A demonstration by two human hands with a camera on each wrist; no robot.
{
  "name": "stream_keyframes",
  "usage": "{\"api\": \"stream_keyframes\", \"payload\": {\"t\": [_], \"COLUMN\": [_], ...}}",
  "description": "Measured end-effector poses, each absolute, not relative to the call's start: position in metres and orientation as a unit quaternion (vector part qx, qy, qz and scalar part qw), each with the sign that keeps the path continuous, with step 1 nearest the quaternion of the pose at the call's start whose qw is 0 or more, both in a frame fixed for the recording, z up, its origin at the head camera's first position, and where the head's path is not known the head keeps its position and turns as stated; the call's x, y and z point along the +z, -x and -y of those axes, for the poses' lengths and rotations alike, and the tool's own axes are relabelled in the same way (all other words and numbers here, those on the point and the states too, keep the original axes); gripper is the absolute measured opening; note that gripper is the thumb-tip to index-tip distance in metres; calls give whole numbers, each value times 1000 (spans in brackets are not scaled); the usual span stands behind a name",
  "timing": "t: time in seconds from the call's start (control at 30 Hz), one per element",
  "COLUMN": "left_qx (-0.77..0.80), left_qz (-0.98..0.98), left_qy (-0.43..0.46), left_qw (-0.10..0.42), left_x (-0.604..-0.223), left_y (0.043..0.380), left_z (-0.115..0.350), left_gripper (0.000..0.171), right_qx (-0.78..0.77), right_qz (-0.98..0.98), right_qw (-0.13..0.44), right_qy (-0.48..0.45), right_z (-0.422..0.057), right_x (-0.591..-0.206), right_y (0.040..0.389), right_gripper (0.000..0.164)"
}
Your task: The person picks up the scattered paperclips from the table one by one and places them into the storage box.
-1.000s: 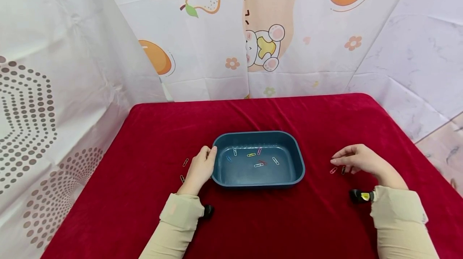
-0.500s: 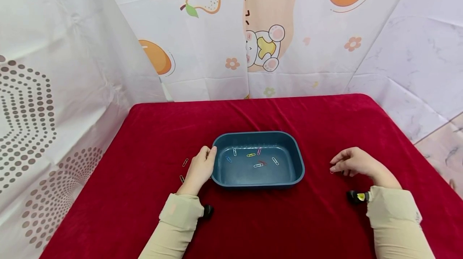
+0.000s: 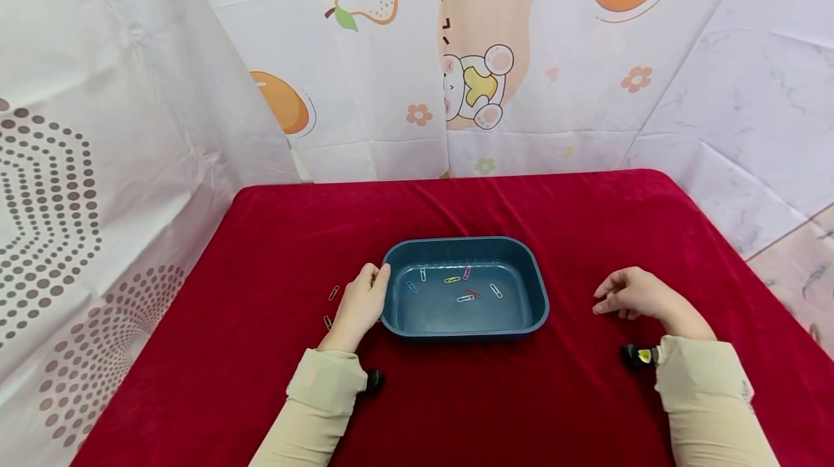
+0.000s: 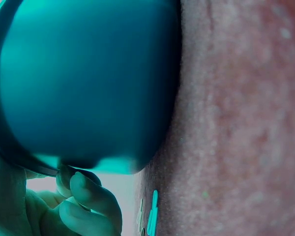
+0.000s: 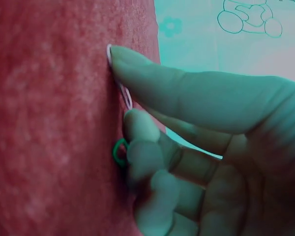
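Note:
A dark blue rectangular tray (image 3: 433,318) sits on the red cloth with several coloured paper clips inside, among them a yellow paper clip (image 3: 452,280). My left hand (image 3: 357,304) grips its left wall; in the left wrist view fingers (image 4: 91,196) curl beneath the rim. Right of the tray, my right hand (image 3: 641,293) is down at the cloth. In the right wrist view a pink paper clip (image 5: 126,96) spans the gap between thumb tip and index fingertip, seemingly touching both. A green-looking paper clip (image 5: 119,151) lies partly hidden under the other fingers.
Loose paper clips lie left of the left hand, one paper clip (image 3: 334,292) farther back and another paper clip (image 3: 328,321) nearer. Red cloth (image 3: 495,402) covers the table. Printed curtains (image 3: 391,156) hang behind and at the sides.
My right hand has lowered and shifted slightly left over the two paper clips, hiding them in the head view. Thumb and fingers have come down to the pink one. The left hand and tray stay put.

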State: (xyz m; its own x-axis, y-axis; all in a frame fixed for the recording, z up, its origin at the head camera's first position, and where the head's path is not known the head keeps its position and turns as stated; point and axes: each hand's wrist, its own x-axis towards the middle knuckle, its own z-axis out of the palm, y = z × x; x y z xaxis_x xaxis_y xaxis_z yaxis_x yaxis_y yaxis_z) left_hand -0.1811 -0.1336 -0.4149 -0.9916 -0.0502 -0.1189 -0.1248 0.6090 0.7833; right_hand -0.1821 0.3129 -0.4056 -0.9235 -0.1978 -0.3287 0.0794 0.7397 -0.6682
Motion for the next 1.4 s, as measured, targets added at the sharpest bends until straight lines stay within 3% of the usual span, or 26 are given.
{"api": "stream_keyframes", "payload": {"t": [0.97, 1.4], "left_qx": [446, 450], "left_qz": [-892, -890], "left_qy": [51, 53], "left_qw": [43, 50], "left_x": [-415, -415], "left_y": [180, 180], "left_z": [133, 134], "left_gripper": [35, 36], "right_qx": [-312, -306], "right_qz": [-934, -929], "right_qw": [172, 200], "right_qy": [27, 63], "right_z": [-304, -304], "right_x": [-400, -394], "right_y": [183, 179], "right_gripper": [16, 10]}}
